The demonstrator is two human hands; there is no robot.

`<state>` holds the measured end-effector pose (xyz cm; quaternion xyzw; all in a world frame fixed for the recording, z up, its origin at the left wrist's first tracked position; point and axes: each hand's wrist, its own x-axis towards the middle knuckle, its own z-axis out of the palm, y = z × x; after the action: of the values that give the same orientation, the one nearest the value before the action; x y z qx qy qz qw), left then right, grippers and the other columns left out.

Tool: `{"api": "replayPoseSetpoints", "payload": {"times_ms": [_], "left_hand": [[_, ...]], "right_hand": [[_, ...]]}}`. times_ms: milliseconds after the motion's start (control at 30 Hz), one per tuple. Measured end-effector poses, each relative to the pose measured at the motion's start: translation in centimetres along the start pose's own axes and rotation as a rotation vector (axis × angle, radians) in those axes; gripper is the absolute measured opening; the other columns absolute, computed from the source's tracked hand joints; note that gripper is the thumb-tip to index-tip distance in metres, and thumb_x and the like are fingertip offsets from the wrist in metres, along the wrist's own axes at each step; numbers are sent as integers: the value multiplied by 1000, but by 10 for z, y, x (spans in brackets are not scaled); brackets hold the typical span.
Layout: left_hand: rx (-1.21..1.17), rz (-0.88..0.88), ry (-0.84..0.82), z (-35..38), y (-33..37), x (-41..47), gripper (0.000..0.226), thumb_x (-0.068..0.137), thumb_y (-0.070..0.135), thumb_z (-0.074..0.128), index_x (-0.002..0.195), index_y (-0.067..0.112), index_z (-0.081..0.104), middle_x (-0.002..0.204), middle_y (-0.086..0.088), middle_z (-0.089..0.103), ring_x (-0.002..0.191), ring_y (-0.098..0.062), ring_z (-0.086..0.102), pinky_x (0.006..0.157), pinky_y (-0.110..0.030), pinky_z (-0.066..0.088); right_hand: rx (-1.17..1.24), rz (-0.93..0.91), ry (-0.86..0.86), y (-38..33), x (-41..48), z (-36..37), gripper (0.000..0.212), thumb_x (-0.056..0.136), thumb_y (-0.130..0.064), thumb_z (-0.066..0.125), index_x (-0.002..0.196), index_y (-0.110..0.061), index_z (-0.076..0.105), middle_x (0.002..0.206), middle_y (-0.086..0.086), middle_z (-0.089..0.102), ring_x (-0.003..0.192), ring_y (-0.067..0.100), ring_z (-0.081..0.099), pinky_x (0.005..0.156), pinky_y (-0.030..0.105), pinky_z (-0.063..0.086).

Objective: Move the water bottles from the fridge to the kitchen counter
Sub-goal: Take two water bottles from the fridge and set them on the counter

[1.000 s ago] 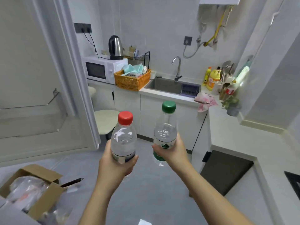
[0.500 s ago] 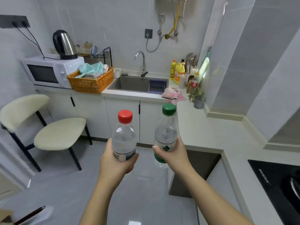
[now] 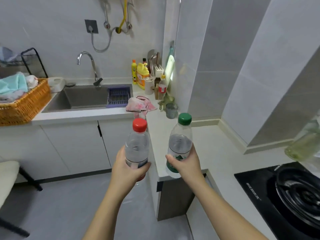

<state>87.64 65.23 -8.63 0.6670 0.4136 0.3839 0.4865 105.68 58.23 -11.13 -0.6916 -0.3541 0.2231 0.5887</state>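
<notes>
I hold two clear water bottles upright in front of me. My left hand (image 3: 126,168) grips the red-capped bottle (image 3: 137,144) around its lower half, above the floor just left of the counter's corner. My right hand (image 3: 186,163) grips the green-capped bottle (image 3: 180,142) by its green label, over the near edge of the white kitchen counter (image 3: 213,148). The fridge is out of view.
A sink (image 3: 86,97) with a tap sits at the back left, beside a wicker basket (image 3: 24,106). A pink cloth (image 3: 140,104), a small cup (image 3: 171,110) and detergent bottles (image 3: 142,76) crowd the counter's far corner. A black gas stove (image 3: 285,196) lies at the right.
The view has swung right and closer to the counter; the fridge door, then the microwave, have left the frame. Both bottles stay in my hands, the green-capped one now over the counter's edge.
</notes>
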Motion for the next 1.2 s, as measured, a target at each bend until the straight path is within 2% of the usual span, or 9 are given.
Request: {"api": "replayPoseSetpoints", "payload": {"times_ms": [167,333,467,533,667,800,933,1133,1200], "left_hand": [[34,-39,-151,69,-8,53,48,69,8,84,104,18,53,97,-11,63,73,-12,60,54,-12,50],[69,-40,-244,153,-24,99,58,66,15,86,109,28,51,106,0,60,88,-12,62,56,-10,50],[100,-76,-271,216,-40,130,60,62,15,87,103,40,52,101,8,64,88,-8,63,70,-24,54],[103,-110,-282,242,-49,144,60,62,13,87,102,42,52,98,10,66,87,-5,63,74,-28,55],[90,-144,-273,286,-62,171,60,64,8,86,96,43,49,94,15,65,84,3,61,64,-11,46],[82,-163,-258,321,-79,198,56,66,10,85,95,41,48,93,12,66,84,-5,62,61,-14,47],[84,-164,-287,349,-92,223,58,65,14,86,99,42,48,97,14,66,86,1,62,65,-14,44],[61,-133,-370,380,-105,251,63,63,13,86,115,29,53,104,11,65,93,-5,62,73,-20,47],[60,-114,-394,383,-109,256,64,63,14,86,116,29,53,105,10,65,94,-6,63,75,-22,48]], "right_hand": [[-32,64,129,35,50,-47,58,73,-15,86,116,-25,49,103,-18,58,93,-2,58,77,11,43],[-33,127,170,82,104,-104,55,73,-13,86,112,-29,50,103,-18,61,88,-12,59,68,4,44],[-69,178,155,119,151,-147,61,69,-16,89,116,-26,51,107,-17,61,92,-12,58,68,1,44],[-92,203,139,135,174,-162,60,68,-18,90,113,-27,52,105,-17,61,92,-10,58,67,3,45],[-121,235,154,167,212,-179,53,65,-19,90,99,-35,54,98,-16,67,87,-10,62,72,11,48],[-99,252,170,196,238,-188,55,66,-17,87,108,-33,56,101,-9,70,93,4,67,82,28,56],[-108,262,199,215,259,-195,60,65,-15,88,114,-28,56,104,-8,69,96,5,67,82,23,54],[-90,277,241,232,282,-193,58,62,-19,86,112,-24,58,101,-4,71,95,13,69,81,29,56],[-81,284,255,233,284,-192,58,65,-15,86,114,-23,58,102,-4,71,95,12,69,79,24,55]]}}
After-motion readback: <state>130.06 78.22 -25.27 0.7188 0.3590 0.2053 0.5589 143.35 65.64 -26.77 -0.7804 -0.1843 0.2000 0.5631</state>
